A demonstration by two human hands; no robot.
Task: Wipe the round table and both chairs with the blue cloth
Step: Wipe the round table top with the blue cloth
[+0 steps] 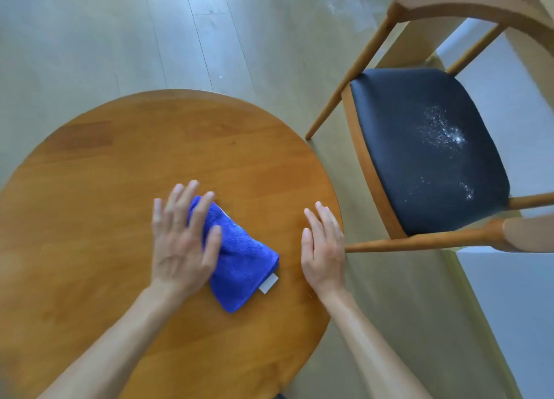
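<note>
Pale floorboards [120,38] — white-flecked chair [425,146] just beside round table [150,146].

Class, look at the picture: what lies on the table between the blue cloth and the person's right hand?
Only bare wood. In the head view, the blue cloth and the right hand are apart, with nothing on the round table between them.
</note>
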